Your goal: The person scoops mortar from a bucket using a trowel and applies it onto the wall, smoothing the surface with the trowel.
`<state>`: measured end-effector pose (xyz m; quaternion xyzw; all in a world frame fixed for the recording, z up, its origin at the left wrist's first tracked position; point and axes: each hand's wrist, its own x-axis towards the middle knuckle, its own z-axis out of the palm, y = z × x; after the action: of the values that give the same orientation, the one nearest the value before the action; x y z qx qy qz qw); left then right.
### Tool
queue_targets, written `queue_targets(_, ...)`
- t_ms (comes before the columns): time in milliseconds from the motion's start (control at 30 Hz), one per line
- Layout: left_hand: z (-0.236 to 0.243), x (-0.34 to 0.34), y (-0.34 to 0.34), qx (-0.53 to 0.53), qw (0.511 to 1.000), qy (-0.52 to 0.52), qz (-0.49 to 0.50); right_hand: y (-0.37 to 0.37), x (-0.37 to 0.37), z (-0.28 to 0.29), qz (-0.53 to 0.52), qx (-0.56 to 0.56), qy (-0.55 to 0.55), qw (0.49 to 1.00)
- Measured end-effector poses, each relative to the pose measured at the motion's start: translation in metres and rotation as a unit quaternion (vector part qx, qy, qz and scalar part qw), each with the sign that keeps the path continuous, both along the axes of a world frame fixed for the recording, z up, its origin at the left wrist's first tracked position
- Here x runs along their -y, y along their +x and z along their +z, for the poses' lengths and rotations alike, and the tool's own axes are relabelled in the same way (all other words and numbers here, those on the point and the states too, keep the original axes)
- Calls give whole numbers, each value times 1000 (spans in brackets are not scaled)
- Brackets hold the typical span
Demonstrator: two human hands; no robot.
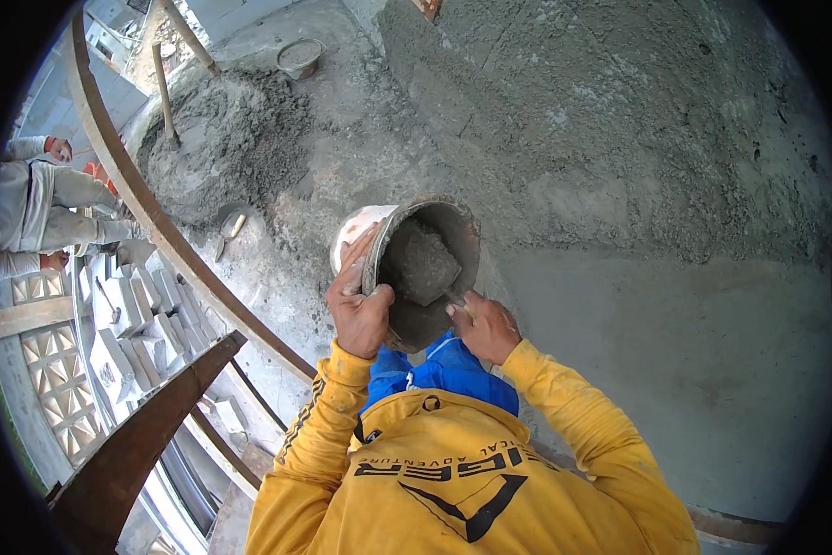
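Nearest, the yellow shirt (434, 416) is filling the lower middle, and just above it both hands are working at the bucket (353, 229), which is sitting at centre frame. The left hand (360, 310) is clasping its left side, fingers lying along the outer wall, thumb bending in at the rim. The right hand (488, 328) is closing its fingers around the handle of a trowel (454, 298), mostly hiding the grip. That blade is pointing toward the upper left, into the mouth, under grey mortar (423, 262). The bucket is leaning, its mouth opening up and toward the right, its long axis running back to a base at the left. It's probably feeling heavy for its size, stiff-walled, slick where wet; the rim and outer wall are looking like the best hold, while the mortar is likely slumping softly. Farther out, a mortar heap (235, 143) is spreading at upper left, a basin (301, 57) is resting beyond, and a co-worker (27, 208) is standing at far left.
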<state>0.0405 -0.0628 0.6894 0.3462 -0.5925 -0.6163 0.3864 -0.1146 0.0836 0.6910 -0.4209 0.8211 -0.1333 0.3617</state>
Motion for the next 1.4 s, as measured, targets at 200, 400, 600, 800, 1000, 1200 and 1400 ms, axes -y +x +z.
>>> queue_targets(200, -15, 4, 16, -14, 989, 119, 89, -6, -15, -17, 45, -47, -30, 997)
queue_targets(400, -65, 4, 88, 32, 965, 158, 209, 20, -16, -21, 43, 140, -163, 976)
queue_targets(600, -53, -16, 120, 89, 947, 120, 284, -71, -52, -40, -78, 476, 42, 875)
queue_targets(800, -68, -25, 122, 89, 941, 125, 300, -234, -165, 70, -400, 272, -238, 842)
queue_targets(1000, -68, -33, 84, 64, 960, 175, 208, -189, -174, 190, -360, 53, -239, 900)
queue_targets(1200, -48, -41, 17, 9, 986, 138, 91, -110, -109, 111, 94, -318, -87, 940)
queue_targets(1400, 18, -52, -28, 6, 1000, -16, -25, -50, -41, 54, 196, -412, -30, 889)
